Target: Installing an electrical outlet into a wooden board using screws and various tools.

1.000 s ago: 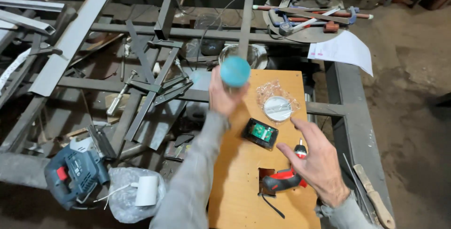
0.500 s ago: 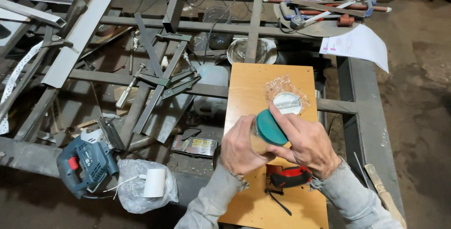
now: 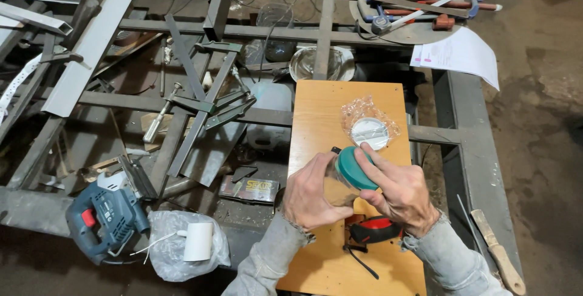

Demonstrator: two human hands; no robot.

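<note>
My left hand (image 3: 313,194) wraps around the clear body of a small jar (image 3: 337,180), tilted toward me. My right hand (image 3: 398,190) grips its teal round lid (image 3: 354,167) from the right side. Both hands hover over an orange wooden board (image 3: 322,114). Just beyond the lid, a clear plastic bag with a white disc (image 3: 368,127) lies on the board. A red and black tool (image 3: 373,230) lies on the board under my right wrist, partly hidden.
The board rests on a metal frame bench (image 3: 461,126) strewn with steel bars and clamps (image 3: 200,98). A blue jigsaw (image 3: 103,214) and a bag with a white roll (image 3: 188,244) sit lower left. Papers (image 3: 458,56) lie upper right. A wooden-handled tool (image 3: 498,253) lies on the right rail.
A second ago my left hand held the teal-lidded jar up high and my right hand was open. Both hands now grip the jar low over the board.
</note>
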